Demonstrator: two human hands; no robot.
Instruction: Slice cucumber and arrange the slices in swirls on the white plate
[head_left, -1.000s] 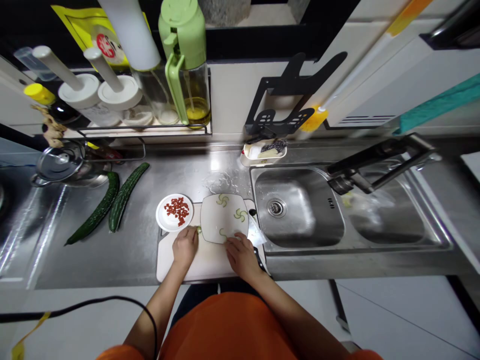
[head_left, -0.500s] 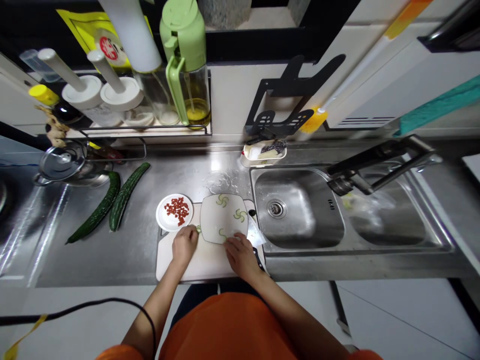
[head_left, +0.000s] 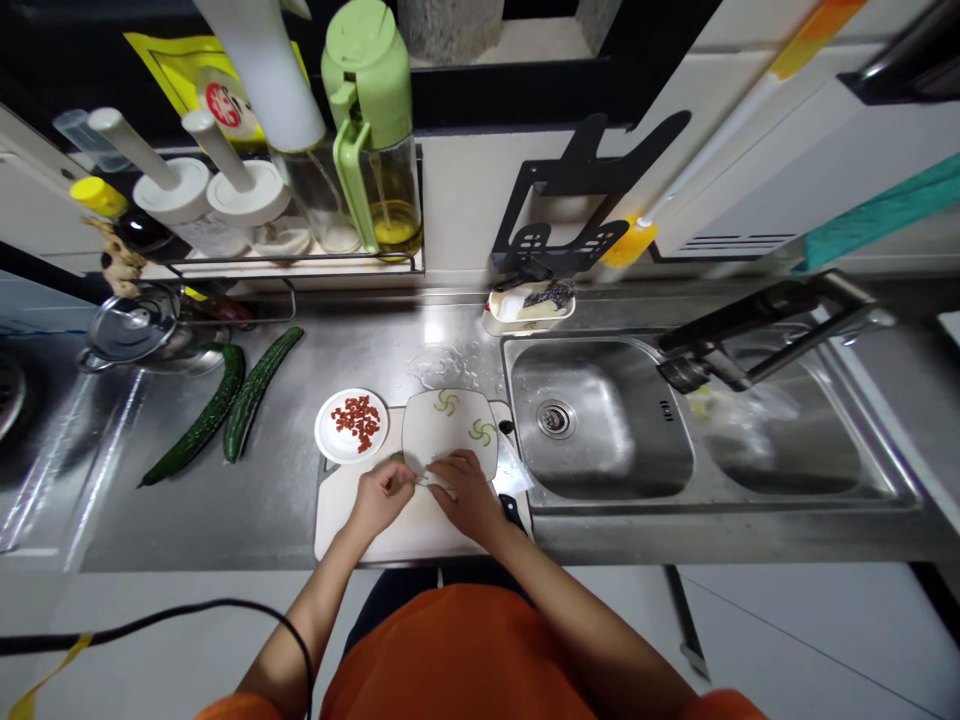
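Now, left hand (head_left: pixel 381 494): curled, with thumb and fingers pinched on one end of a thin pale cucumber strip (head_left: pixel 426 481), at six o'clock of the square plate (head_left: pixel 450 437).
Right hand (head_left: pixel 470 497): fingertips are bent down onto the strip's other end at the plate's near rim. I cannot tell whether they pinch or only press.
Just changed: both hands have closed in until they nearly touch. Half a second ago they sat apart, left at the plate's seven o'clock corner and right at five o'clock.
Reading: I judge that the handling has gathered onto this one strip, held over the rim.
Plate: two cucumber swirls (head_left: pixel 446 401) show, at twelve and three o'clock. The near one I saw earlier is now hidden under the right hand.
Unmoved: cucumber stub (head_left: pixel 396 457) at eight o'clock, cutting board (head_left: pixel 367 535) beneath, knife (head_left: pixel 513 512) at four o'clock, round dish (head_left: pixel 327 442) of red bits at nine o'clock, whole cucumbers (head_left: pixel 202 425) farther out, sink (head_left: pixel 600 460) at three o'clock.
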